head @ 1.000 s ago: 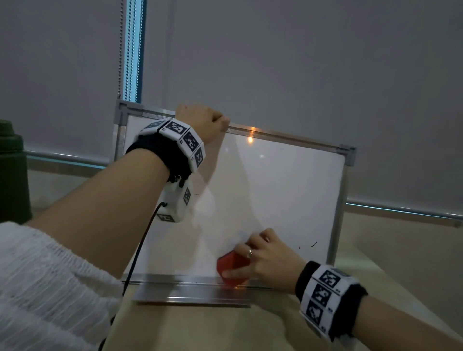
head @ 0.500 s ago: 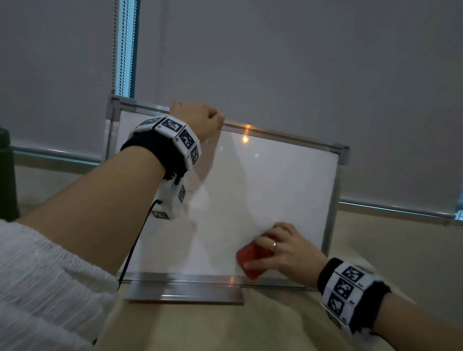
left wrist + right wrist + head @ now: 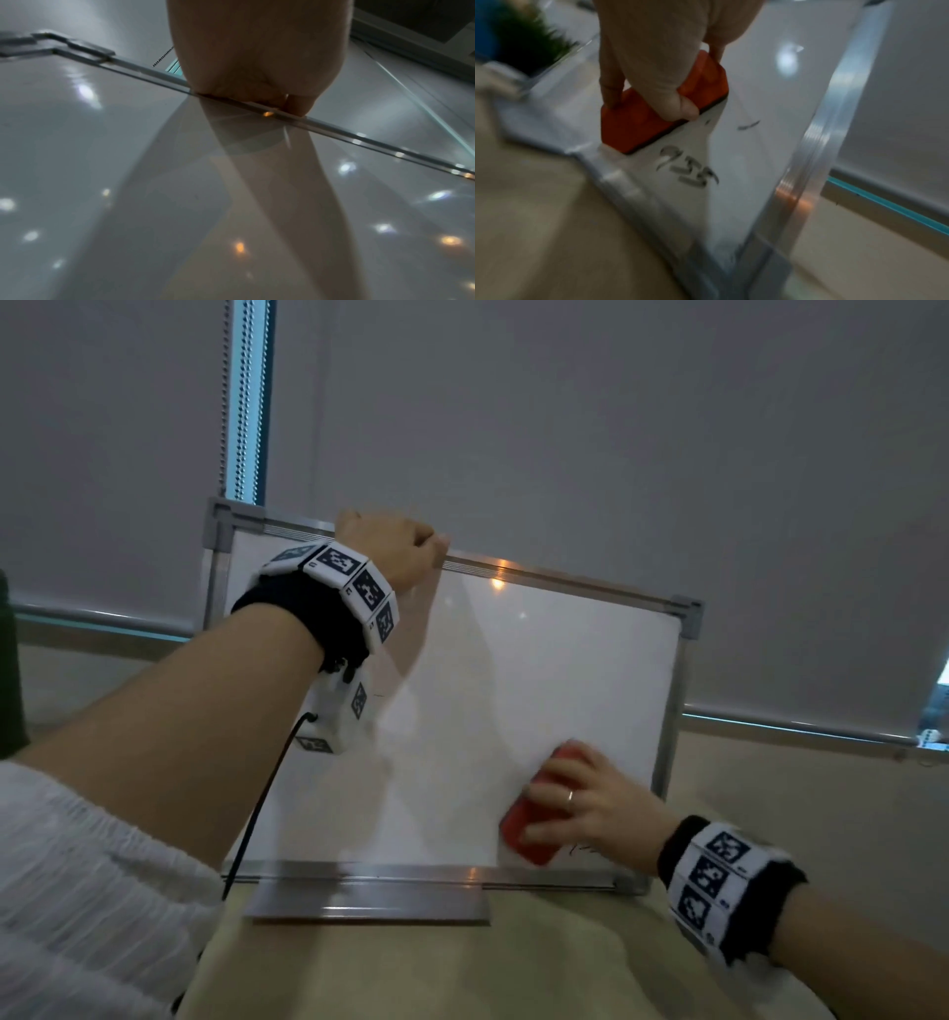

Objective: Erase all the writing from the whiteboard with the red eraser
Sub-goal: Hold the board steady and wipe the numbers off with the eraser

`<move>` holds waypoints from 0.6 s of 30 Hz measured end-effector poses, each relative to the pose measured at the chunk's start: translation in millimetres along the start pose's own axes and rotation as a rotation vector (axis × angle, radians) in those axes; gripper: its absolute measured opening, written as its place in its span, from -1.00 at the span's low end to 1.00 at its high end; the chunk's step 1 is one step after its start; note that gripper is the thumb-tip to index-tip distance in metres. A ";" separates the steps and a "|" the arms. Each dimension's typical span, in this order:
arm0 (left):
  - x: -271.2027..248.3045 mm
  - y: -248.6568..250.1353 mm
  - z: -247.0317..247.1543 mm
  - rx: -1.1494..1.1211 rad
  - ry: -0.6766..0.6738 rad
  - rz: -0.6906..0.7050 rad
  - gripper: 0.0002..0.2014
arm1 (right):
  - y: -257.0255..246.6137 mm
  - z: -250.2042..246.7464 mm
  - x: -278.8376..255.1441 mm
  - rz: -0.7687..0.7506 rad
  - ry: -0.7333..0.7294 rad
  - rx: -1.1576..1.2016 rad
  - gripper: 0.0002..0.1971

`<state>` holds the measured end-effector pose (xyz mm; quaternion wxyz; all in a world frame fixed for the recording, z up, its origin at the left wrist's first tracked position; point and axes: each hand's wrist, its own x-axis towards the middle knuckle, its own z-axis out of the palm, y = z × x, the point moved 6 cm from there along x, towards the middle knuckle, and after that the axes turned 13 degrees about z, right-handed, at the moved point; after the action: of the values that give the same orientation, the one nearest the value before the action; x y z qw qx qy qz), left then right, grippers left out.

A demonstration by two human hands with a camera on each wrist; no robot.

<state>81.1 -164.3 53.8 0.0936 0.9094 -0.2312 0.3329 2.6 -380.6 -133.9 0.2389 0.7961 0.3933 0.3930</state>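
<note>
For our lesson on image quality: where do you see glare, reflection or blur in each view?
Head view: an orange glare spot near the whiteboard top edge. Left wrist view: bright spots and the left hand mirrored in the board. Right wrist view: motion blur smears the leftover writing beside the red eraser.

The scene is being dimly lit; ceiling lights are being reflected as glare spots on the whiteboard (image 3: 77,182), and the right wrist view is being smeared by motion blur

Right hand (image 3: 590,806) covers most of eraser (image 3: 529,834). Writing (image 3: 687,169) blurred, illegible. Left fingers hidden behind board (image 3: 539,685) top edge. Plant (image 3: 534,40) blurred, cut off.
</note>
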 end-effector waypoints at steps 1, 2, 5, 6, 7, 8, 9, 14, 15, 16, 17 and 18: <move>-0.7 0.9 -0.3 0.001 0.001 0.005 -0.57 | -10.1 5.6 -5.6 -0.090 -0.059 -0.040 -0.70; -1.6 2.5 -1.4 0.002 0.004 0.014 -0.58 | -13.3 6.9 -8.1 -0.144 -0.108 -0.081 -0.69; -3.2 3.5 -3.1 -0.009 0.003 0.016 -0.56 | 7.7 -11.8 8.4 -0.140 -0.105 -0.114 -0.60; -3.6 3.6 -2.9 -0.011 -0.002 0.012 -0.56 | 18.9 -19.8 16.3 -0.103 -0.086 -0.127 -0.58; -3.7 3.7 -2.5 -0.008 -0.003 0.008 -0.55 | 26.8 -26.6 21.5 -0.063 -0.069 -0.134 -0.58; -3.3 3.5 -1.9 -0.003 -0.002 0.004 -0.55 | 29.5 -30.5 24.2 -0.033 -0.056 -0.132 -0.60; -2.8 3.5 -1.5 0.001 0.000 0.002 -0.55 | 26.3 -30.4 23.7 -0.024 -0.039 -0.123 -0.63; -1.3 3.3 -0.5 0.005 0.002 0.017 -0.60 | -26.7 7.4 5.3 -0.160 -0.085 -0.041 -0.68; -1.3 3.1 -1.4 0.013 0.007 0.018 -0.58 | -28.1 10.1 6.0 -0.184 -0.093 -0.041 -0.69; -1.5 2.7 -2.1 0.020 0.010 0.017 -0.57 | -23.1 9.3 8.5 -0.203 -0.091 -0.054 -0.72; -2.0 2.4 -2.0 0.022 0.010 0.015 -0.57 | -13.4 6.4 11.3 -0.207 -0.086 -0.071 -0.70; -2.2 2.4 -1.7 0.021 0.009 0.013 -0.57 | -0.8 2.2 14.7 -0.188 -0.081 -0.086 -0.61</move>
<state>77.5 -165.1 53.8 0.0829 0.9073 -0.2333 0.3400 9.7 -368.4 -129.3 0.3244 0.7599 0.4391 0.3530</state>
